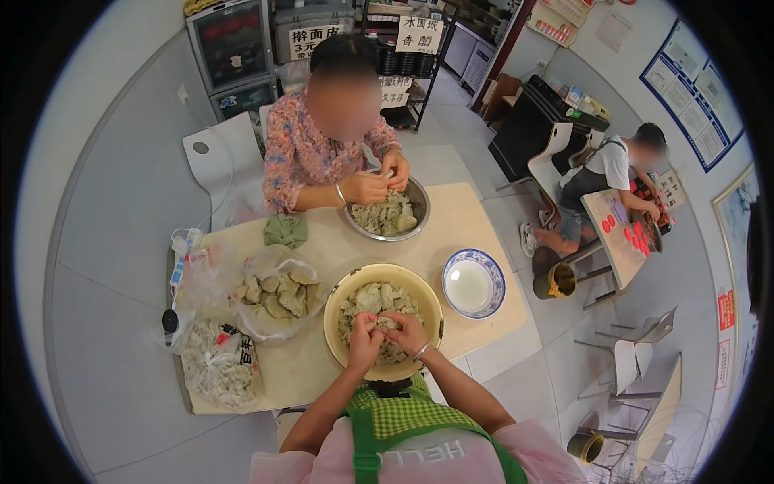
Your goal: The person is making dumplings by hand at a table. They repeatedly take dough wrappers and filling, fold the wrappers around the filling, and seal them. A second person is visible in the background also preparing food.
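Over the round, cream-yellow basin with a dark-flecked rim (pixel 333 323), the left hand (pixel 365 340) and the right hand (pixel 409 334) both pinch a small, pale, doughy-looking scrap (pixel 389 322) between their fingertips, just above the grey-green heap of torn pieces (pixel 389 297) inside the basin. Since the grip seems to rest on fingertips alone, a crumbly scrap could break and scatter over the basin's near wall. The round white bowl with blue patterning (pixel 500 284) and cloudy liquid (pixel 473 284) stands just right of the basin, so an outward-swinging right forearm could jolt and spill it. Left of the basin, a snagging left forearm might drag the clear plastic bag (pixel 256 324), tipping out its thick greenish chunks (pixel 282 297).
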`<state>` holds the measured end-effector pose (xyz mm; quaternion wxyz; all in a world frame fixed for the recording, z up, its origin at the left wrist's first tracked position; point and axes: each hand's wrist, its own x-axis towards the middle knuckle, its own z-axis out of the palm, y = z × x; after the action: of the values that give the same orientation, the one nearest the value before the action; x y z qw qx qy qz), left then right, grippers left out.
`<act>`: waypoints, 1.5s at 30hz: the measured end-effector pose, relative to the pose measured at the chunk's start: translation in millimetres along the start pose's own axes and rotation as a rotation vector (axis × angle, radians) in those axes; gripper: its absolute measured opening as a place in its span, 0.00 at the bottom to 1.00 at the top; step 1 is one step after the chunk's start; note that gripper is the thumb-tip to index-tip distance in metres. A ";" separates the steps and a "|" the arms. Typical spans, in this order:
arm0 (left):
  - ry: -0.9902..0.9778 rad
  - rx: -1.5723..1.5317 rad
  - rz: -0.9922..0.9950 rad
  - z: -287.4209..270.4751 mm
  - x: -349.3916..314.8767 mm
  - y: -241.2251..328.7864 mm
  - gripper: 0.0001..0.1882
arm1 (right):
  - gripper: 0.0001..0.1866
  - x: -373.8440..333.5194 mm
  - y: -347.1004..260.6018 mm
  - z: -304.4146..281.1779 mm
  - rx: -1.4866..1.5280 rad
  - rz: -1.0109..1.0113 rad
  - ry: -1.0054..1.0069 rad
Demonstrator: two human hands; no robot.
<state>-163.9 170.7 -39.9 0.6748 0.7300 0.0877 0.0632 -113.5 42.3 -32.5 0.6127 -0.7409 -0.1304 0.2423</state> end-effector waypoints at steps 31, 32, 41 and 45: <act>-0.112 0.464 -0.171 -0.9 -8.5 -8.5 0.09 | 0.12 -6.4 23.9 -17.3 -0.758 -0.034 0.127; -0.100 0.563 -0.183 -6.3 -5.3 -10.5 0.09 | 0.14 -4.7 19.4 -21.1 -0.786 -0.070 0.096; -0.642 0.912 0.045 10.3 -14.9 -18.0 0.15 | 0.16 14.7 29.8 0.1 -0.769 -0.288 0.200; -0.591 0.879 -0.176 0.4 -10.4 9.6 0.15 | 0.16 25.0 54.0 -19.7 -0.646 -0.039 0.191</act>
<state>-173.6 167.4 -30.1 0.3042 0.9204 -0.0268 -0.2443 -87.6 26.3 -87.4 0.3603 -0.9135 -0.1564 0.1062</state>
